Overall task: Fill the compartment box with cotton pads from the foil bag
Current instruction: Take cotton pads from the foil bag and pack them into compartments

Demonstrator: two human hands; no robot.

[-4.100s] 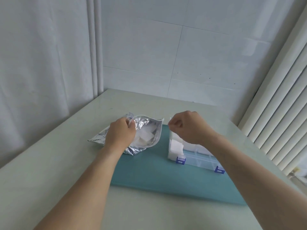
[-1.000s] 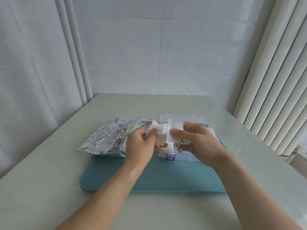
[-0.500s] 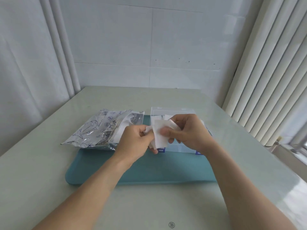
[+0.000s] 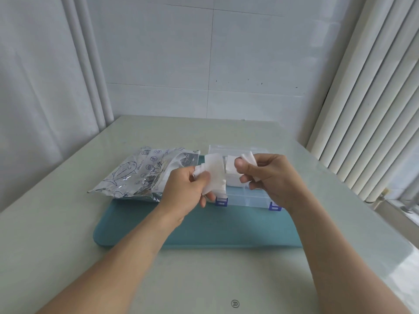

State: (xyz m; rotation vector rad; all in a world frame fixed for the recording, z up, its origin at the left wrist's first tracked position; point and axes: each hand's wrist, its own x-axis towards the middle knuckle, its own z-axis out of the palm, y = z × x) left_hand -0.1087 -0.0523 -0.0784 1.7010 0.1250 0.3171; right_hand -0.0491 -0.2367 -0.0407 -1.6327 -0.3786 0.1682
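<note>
The silver foil bag (image 4: 138, 175) with a printed fish lies on its side at the left end of the teal mat (image 4: 226, 227), its mouth facing right. The clear compartment box (image 4: 247, 198) with blue latches stands on the mat to its right, lid open, with white pads in its left part. My left hand (image 4: 187, 191) pinches a small stack of white cotton pads (image 4: 214, 173) in front of the box's left end. Above the box, my right hand (image 4: 265, 175) pinches a single cotton pad (image 4: 249, 158) between thumb and fingers.
The mat lies on a pale green table (image 4: 68, 234). A white tiled wall (image 4: 204, 64) stands behind, a curtain (image 4: 40, 87) hangs on the left and vertical blinds (image 4: 374, 98) on the right.
My hands have drawn apart: the right one has peeled one pad off the stack that the left keeps. Four seconds ago my left hand was in the bag's mouth.
</note>
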